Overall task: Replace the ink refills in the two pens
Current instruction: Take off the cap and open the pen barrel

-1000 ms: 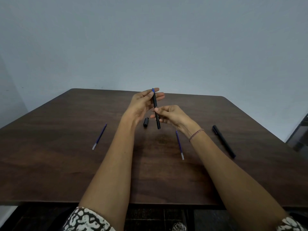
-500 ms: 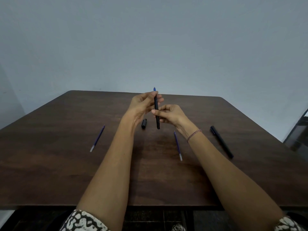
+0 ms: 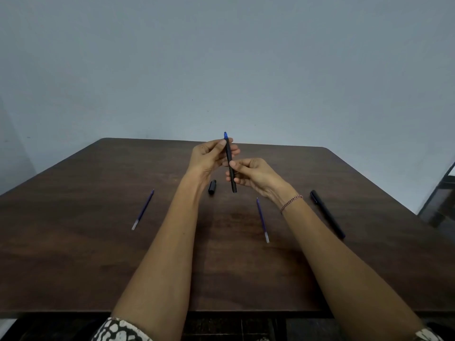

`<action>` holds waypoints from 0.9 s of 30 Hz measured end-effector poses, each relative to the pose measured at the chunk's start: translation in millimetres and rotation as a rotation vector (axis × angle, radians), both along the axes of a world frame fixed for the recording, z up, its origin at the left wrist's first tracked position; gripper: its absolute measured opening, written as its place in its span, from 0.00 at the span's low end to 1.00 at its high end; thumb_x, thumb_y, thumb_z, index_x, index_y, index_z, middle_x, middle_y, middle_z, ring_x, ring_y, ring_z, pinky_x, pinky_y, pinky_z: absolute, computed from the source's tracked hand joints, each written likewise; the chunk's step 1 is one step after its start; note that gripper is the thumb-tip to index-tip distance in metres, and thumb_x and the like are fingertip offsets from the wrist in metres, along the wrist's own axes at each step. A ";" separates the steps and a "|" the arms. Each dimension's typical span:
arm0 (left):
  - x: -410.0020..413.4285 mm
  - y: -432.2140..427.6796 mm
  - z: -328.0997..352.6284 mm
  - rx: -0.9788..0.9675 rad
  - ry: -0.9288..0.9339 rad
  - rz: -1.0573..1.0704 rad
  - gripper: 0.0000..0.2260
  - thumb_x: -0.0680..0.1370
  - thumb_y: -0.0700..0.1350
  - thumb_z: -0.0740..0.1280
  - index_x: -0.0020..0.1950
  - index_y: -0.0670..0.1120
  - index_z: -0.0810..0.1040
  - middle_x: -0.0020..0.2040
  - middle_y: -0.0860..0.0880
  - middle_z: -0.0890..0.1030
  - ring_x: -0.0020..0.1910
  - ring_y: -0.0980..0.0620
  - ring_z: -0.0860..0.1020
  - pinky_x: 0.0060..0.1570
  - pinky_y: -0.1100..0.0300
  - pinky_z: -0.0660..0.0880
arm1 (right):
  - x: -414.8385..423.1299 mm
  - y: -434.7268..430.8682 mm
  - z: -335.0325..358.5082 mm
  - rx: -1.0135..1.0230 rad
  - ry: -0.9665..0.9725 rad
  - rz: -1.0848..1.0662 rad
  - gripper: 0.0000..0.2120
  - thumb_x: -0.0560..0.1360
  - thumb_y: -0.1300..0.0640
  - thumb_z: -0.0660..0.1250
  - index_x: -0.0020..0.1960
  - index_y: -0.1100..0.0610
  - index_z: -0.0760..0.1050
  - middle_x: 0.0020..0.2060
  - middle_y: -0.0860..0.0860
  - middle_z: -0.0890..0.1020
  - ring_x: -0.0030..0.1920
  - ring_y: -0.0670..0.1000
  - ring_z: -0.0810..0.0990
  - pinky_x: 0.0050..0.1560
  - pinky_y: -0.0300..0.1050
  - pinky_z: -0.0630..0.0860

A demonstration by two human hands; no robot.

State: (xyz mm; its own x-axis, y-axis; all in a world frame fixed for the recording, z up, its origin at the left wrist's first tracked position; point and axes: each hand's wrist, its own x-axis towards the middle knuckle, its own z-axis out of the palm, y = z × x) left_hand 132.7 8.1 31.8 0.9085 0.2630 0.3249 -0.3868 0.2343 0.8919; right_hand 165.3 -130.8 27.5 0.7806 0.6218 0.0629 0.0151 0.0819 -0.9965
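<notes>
A black pen (image 3: 230, 166) with a blue tip at its top stands almost upright above the middle of the table. My left hand (image 3: 209, 157) pinches its upper part. My right hand (image 3: 253, 174) grips its lower half. A short black cap (image 3: 212, 187) lies on the table just left of the pen's lower end. One blue refill (image 3: 143, 209) lies to the left of my left forearm, another blue refill (image 3: 262, 219) between my forearms. A second black pen (image 3: 327, 213) lies to the right of my right wrist.
The dark wooden table (image 3: 73, 254) ends at a front edge near my elbows and a back edge against a pale grey wall. A dark piece of furniture (image 3: 440, 200) stands off the table's right side.
Both hands keep their hold on the pen, which stays nearly upright. The hands and pen sit slightly higher in view; the things on the table have not moved.
</notes>
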 end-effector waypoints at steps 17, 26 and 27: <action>-3.8 -4.8 4.0 -0.002 0.023 0.053 0.08 0.78 0.39 0.64 0.55 0.39 0.78 0.43 0.45 0.82 0.39 0.53 0.83 0.41 0.61 0.80 | 4.9 1.3 -3.6 -0.033 -0.068 -0.067 0.04 0.73 0.58 0.71 0.44 0.59 0.78 0.37 0.51 0.81 0.38 0.46 0.81 0.37 0.34 0.78; 2.5 -6.5 2.2 -0.050 0.063 0.025 0.14 0.81 0.46 0.58 0.58 0.38 0.77 0.46 0.46 0.82 0.40 0.54 0.83 0.41 0.61 0.79 | 2.3 0.1 -3.1 -0.052 -0.120 -0.077 0.04 0.72 0.59 0.71 0.44 0.59 0.78 0.34 0.50 0.80 0.34 0.43 0.81 0.35 0.33 0.78; 1.7 -6.1 2.0 -0.035 0.055 -0.001 0.14 0.81 0.43 0.57 0.59 0.37 0.76 0.47 0.46 0.82 0.42 0.54 0.83 0.43 0.60 0.79 | 2.6 -0.5 -2.6 -0.049 -0.119 -0.084 0.04 0.73 0.59 0.71 0.44 0.59 0.78 0.34 0.51 0.80 0.33 0.42 0.81 0.35 0.33 0.78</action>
State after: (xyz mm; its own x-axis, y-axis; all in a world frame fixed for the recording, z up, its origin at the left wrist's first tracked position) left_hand 134.4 2.0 33.8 0.9249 0.2723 0.2652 -0.3372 0.2657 0.9032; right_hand 167.9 -131.3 24.9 0.8190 0.5591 0.1288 0.1377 0.0264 -0.9901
